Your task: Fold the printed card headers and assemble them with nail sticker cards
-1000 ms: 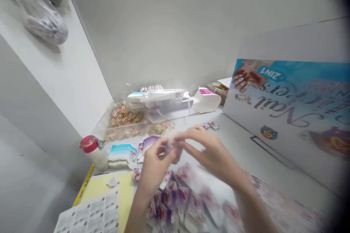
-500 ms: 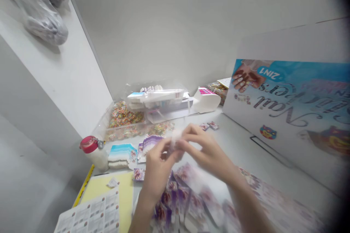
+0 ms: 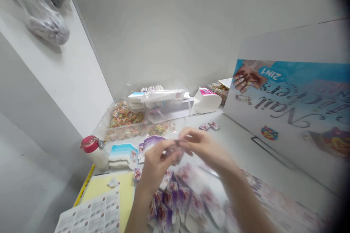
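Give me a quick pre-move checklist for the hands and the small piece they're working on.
1. Left hand grips the small piece: ok.
2. Right hand pinches the same piece: ok.
3. Piece held above the table, not resting on it: ok.
4. Piece's print or fold state: cannot tell, blurred.
5. Purple cards spread under the hands: ok.
6. Red-capped bottle upright, apart from the hands: ok.
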`<state>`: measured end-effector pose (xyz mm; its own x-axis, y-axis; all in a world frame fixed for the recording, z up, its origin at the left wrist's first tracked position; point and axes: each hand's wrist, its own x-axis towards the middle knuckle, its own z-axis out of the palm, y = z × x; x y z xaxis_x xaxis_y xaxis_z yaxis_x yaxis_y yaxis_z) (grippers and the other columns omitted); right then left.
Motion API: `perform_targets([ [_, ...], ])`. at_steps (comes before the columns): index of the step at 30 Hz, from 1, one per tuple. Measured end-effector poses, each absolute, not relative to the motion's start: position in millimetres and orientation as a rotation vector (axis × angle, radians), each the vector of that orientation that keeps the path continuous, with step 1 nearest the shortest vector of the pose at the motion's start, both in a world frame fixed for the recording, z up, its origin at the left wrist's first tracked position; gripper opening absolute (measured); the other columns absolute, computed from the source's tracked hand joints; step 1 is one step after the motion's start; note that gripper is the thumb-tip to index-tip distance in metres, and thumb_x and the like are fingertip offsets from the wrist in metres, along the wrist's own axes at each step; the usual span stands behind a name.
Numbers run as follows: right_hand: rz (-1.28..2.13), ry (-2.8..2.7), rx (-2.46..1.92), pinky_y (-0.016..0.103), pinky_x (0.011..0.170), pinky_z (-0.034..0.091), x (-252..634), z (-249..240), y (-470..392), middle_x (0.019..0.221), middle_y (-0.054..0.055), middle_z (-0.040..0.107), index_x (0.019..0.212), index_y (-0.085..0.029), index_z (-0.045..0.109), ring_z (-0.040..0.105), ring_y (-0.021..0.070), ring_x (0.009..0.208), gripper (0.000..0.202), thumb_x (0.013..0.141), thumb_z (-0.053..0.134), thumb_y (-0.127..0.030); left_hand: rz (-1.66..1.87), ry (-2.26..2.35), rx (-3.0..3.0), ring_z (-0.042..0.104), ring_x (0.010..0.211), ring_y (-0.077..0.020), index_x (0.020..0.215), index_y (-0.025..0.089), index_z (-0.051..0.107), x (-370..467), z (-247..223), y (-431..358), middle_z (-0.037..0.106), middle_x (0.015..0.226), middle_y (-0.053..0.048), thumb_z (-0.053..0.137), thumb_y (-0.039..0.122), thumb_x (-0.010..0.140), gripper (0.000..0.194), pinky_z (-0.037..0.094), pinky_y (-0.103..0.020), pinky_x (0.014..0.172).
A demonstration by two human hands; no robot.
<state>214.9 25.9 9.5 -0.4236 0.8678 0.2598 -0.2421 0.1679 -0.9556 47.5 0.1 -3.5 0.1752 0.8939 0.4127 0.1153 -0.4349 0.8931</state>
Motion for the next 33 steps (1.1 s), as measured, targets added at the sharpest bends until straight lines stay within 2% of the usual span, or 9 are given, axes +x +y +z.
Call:
perform_targets([
  [3,1.315,-1.574,-0.624,0.023,0.055,0.041,216.6,14.3,22.8,0.077,-0.002,0.056,0.071,-0.019,0.063,0.048,0.0073,0.057,0.018,0.082,0.064,-0.033,1.396,0.945,1.626,0.062,0.061,-0.0139,0.09,0.019,0.068,46.1,-4.9,2.3,0.066,0.081,-0.002,0.071,0.032,0.076,0.02,0.054,-0.025,0.052],
  [5,1.302,-1.591,-0.667,0.023,0.055,0.041,216.3,16.8,21.1,0.073,-0.002,0.056,0.065,-0.018,0.059,0.049,0.0078,0.058,0.024,0.083,0.062,-0.034,1.397,0.945,1.622,0.062,0.061,-0.0139,0.089,0.019,0.068,46.3,-5.4,2.6,0.065,0.08,-0.002,0.071,0.03,0.075,0.018,0.054,-0.024,0.051],
  [11,1.268,-1.513,-0.806,0.022,0.051,0.041,210.8,19.3,17.8,0.061,-0.003,0.057,0.076,-0.018,0.061,0.052,0.0088,0.054,0.017,0.078,0.068,-0.034,1.374,0.908,1.562,0.06,0.059,-0.0129,0.09,0.019,0.062,49.2,-2.4,-0.1,0.061,0.071,0.001,0.07,0.03,0.076,0.019,0.055,-0.024,0.051],
  [16,1.284,-1.515,-0.711,0.026,0.055,0.047,212.5,19.3,14.5,0.068,0.0,0.06,0.068,-0.017,0.057,0.058,0.0111,0.059,0.021,0.079,0.067,-0.033,1.353,0.918,1.494,0.061,0.059,-0.012,0.113,0.025,0.048,46.5,-5.2,-0.4,0.061,0.073,0.005,0.072,0.028,0.075,0.046,0.054,-0.021,0.049],
  [21,1.191,-1.609,-0.768,0.025,0.057,0.048,220.2,19.9,14.0,0.069,0.0,0.06,0.065,-0.017,0.06,0.058,0.0115,0.062,0.023,0.078,0.068,-0.034,1.276,0.892,1.554,0.061,0.062,-0.0116,0.102,0.023,0.059,45.7,-6.9,-1.0,0.063,0.079,0.001,0.066,0.031,0.081,0.024,0.053,-0.021,0.053],
  [23,1.16,-1.676,-0.753,0.025,0.06,0.048,224.2,20.1,14.1,0.074,0.001,0.06,0.07,-0.018,0.066,0.058,0.0119,0.067,0.019,0.08,0.066,-0.035,1.291,0.877,1.521,0.06,0.058,-0.0108,0.097,0.023,0.058,45.8,-6.2,-0.7,0.062,0.073,0.003,0.065,0.032,0.081,0.02,0.052,-0.021,0.051],
  [27,1.157,-1.845,-0.714,0.027,0.067,0.05,227.6,21.5,13.1,0.089,0.002,0.064,0.099,-0.028,0.073,0.06,0.0142,0.081,0.021,0.083,0.063,-0.036,1.364,0.914,1.499,0.058,0.056,-0.0099,0.091,0.023,0.057,45.2,-4.6,0.6,0.057,0.064,0.006,0.064,0.033,0.082,0.015,0.051,-0.02,0.052],
  [30,1.14,-1.831,-0.823,0.027,0.066,0.05,228.0,17.2,20.1,0.086,0.002,0.069,0.101,-0.028,0.073,0.061,0.0142,0.076,0.023,0.083,0.061,-0.036,1.339,1.018,1.537,0.062,0.066,-0.0129,0.101,0.025,0.056,47.2,-5.9,2.2,0.063,0.076,0.003,0.061,0.036,0.084,0.021,0.053,-0.022,0.057],
  [33,1.093,-1.79,-1.061,0.025,0.06,0.048,237.5,-2.5,43.7,0.078,0.002,0.071,0.094,-0.022,0.075,0.06,0.0142,0.066,0.023,0.079,0.062,-0.033,1.261,1.175,1.581,0.065,0.092,-0.0203,0.127,0.029,0.044,51.4,-10.4,5.8,0.065,0.109,-0.007,0.059,0.038,0.084,0.047,0.054,-0.031,0.071],
])
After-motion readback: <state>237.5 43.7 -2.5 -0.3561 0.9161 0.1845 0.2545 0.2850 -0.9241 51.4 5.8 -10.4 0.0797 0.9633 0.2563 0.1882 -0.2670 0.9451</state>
